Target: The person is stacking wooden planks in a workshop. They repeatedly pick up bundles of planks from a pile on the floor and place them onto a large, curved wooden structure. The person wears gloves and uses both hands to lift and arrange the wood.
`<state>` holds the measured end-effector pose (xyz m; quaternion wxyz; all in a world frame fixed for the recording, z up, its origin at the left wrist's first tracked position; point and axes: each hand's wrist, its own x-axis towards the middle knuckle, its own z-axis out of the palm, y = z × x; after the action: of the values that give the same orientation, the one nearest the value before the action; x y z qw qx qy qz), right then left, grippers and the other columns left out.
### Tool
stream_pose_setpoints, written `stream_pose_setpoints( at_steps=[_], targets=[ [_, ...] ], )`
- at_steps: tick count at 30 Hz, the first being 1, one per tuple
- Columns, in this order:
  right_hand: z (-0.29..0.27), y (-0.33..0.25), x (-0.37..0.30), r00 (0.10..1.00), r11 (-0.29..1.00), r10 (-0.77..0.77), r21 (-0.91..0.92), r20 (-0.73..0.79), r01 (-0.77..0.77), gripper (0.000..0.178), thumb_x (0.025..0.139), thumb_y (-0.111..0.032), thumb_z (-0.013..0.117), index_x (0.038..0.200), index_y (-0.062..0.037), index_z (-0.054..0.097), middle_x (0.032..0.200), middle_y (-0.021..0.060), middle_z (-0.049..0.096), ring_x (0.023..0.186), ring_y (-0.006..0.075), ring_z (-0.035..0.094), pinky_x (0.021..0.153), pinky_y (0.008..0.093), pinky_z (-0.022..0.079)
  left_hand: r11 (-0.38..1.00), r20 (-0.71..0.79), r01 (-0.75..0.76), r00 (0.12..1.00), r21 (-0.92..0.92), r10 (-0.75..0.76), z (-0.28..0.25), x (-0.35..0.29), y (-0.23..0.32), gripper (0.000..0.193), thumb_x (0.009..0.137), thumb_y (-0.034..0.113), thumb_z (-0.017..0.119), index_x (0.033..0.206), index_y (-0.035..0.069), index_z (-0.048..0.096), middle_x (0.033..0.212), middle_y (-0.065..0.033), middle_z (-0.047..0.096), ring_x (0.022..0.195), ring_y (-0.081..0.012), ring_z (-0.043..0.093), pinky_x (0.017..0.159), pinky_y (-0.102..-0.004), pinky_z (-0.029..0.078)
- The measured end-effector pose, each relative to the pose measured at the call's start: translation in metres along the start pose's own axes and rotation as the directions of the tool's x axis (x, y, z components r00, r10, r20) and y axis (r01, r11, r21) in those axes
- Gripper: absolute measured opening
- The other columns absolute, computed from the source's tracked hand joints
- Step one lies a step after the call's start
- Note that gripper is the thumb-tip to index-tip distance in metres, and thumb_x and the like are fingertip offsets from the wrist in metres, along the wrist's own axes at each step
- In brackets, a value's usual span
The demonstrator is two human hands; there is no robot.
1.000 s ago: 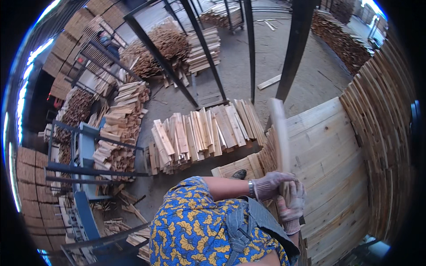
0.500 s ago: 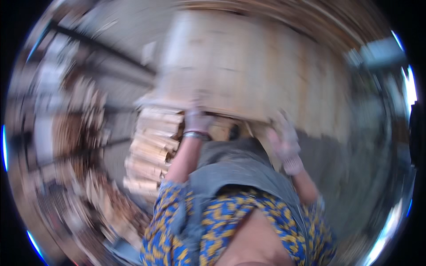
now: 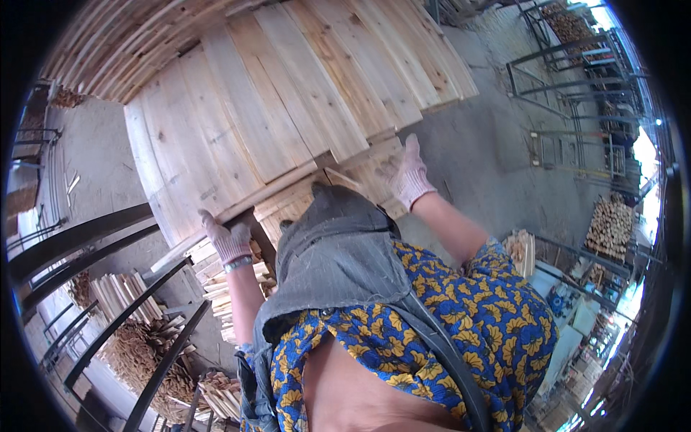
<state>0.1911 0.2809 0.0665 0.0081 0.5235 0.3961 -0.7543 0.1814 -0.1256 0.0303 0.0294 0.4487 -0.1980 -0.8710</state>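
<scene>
Wide pale wooden boards (image 3: 288, 93) lie side by side in a broad layer in front of me, their ends uneven along the near edge. My left hand (image 3: 227, 239), in a light knitted glove, is at the near left edge of this layer, fingers extended against the board ends; part of its fingers is hard to make out. My right hand (image 3: 407, 178), gloved too, is open with fingers spread, at a lower board (image 3: 371, 160) that juts out under the near right edge. Neither hand visibly grips a board.
Beyond the layer rises a stack of long planks (image 3: 137, 43). Dark metal rails (image 3: 93, 237) stand close on my left, with piles of wood strips (image 3: 147, 360) beyond. Short wood pieces (image 3: 219, 288) are stacked beside my left forearm. Metal racks (image 3: 568, 93) stand right.
My view has swung, so the boards now sit further left and slant. The blur has gone. My hands have spread apart along the near edge.
</scene>
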Motion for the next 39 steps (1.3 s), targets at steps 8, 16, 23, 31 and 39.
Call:
stream_pose_setpoints(
  at_steps=[8,16,23,31,39],
  targets=[
    [0.102,0.009,0.027,0.992,0.992,0.099,0.071,0.084,-0.105,0.083,0.093,-0.067,0.053,0.152,-0.0116,0.036,0.15,0.0138,0.046,0.137,0.0309,0.045,0.112,0.0518,0.04,0.996,-0.033,0.021,0.999,-0.085,-0.024,-0.034,-0.037,-0.006,0.075,0.085,0.059,0.074,0.134,0.007,0.049,0.118,-0.0204,0.059,0.11,-0.0386,0.058,0.103,-0.0645,0.045],
    [0.067,0.013,-0.02,0.847,0.947,0.307,-0.049,0.434,-0.318,0.064,0.099,-0.052,0.045,0.142,-0.005,0.048,0.145,0.0138,0.049,0.137,0.0327,0.044,0.118,0.0529,0.035,0.977,-0.091,-0.122,0.99,-0.173,0.108,-0.029,-0.056,-0.014,0.053,0.096,0.036,0.066,0.137,0.004,0.054,0.133,-0.0142,0.061,0.125,-0.0291,0.057,0.114,-0.0457,0.041],
    [0.061,0.064,0.024,0.407,0.268,0.636,-0.683,0.656,0.68,0.041,0.087,-0.013,0.076,0.124,0.0009,0.062,0.103,0.009,0.065,0.091,0.0183,0.062,0.087,0.0332,0.052,0.988,-0.231,-0.153,0.961,0.015,0.153,-0.07,-0.062,-0.04,0.049,0.098,0.041,0.067,0.133,0.008,0.061,0.123,-0.0052,0.064,0.109,-0.0197,0.062,0.101,-0.0381,0.049],
    [0.199,0.193,-0.135,-0.214,0.07,0.768,0.252,0.603,0.965,0.084,0.082,-0.038,0.078,0.147,0.0034,0.043,0.145,0.0285,0.047,0.137,0.0377,0.047,0.115,0.0423,0.038,0.761,-0.085,-0.564,0.783,0.322,0.616,-0.137,-0.12,-0.034,0.042,0.091,0.0,0.059,0.133,0.0,0.058,0.14,-0.0131,0.059,0.136,-0.0233,0.051,0.117,-0.0327,0.037],
    [0.196,0.32,-0.234,0.046,-0.066,0.988,0.137,0.145,0.988,0.087,0.085,-0.048,0.072,0.152,-0.0036,0.037,0.146,0.0259,0.051,0.136,0.0395,0.05,0.112,0.0412,0.041,0.713,-0.374,-0.598,0.796,-0.367,0.475,-0.277,-0.096,-0.002,0.031,0.097,0.025,0.067,0.122,0.007,0.061,0.104,-0.0058,0.065,0.101,-0.0189,0.062,0.095,-0.0333,0.051]
  ],
)
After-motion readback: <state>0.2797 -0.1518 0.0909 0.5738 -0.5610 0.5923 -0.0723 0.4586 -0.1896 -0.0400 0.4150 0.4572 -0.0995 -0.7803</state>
